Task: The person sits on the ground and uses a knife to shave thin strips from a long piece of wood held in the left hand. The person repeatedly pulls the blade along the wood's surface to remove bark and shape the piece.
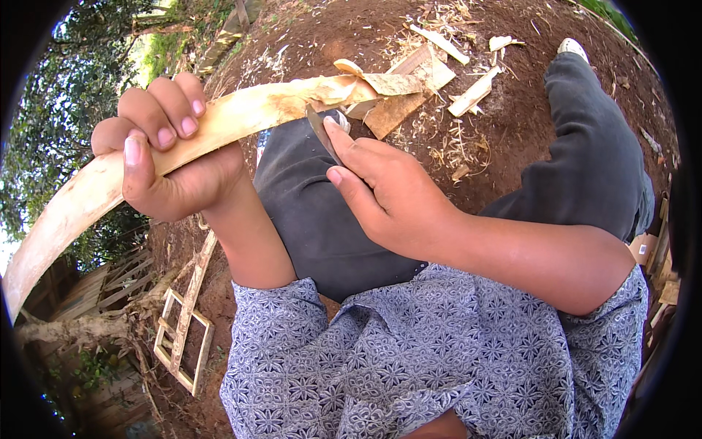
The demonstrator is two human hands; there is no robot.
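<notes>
My left hand (164, 143) is wrapped round a long, pale piece of wood (256, 108), which runs from the left rim of the view to the upper middle. Its far end is roughly cut, with a curl of wood (349, 68) lifting from it. In my right hand (398, 186) is a knife, pinched between thumb and fingers. The dark knife blade (322, 134) points up at the wood's lower edge, close to the cut end; whether it touches there I cannot tell. The knife's handle is hidden inside my hand.
Flat wood offcuts (395, 111) lie on brown soil past the wood's end, among shavings (457, 150) and split pieces (474, 94). My legs in dark trousers (585, 146) are spread apart. A wooden frame (196, 366) lies at lower left, near a root or branch (80, 329).
</notes>
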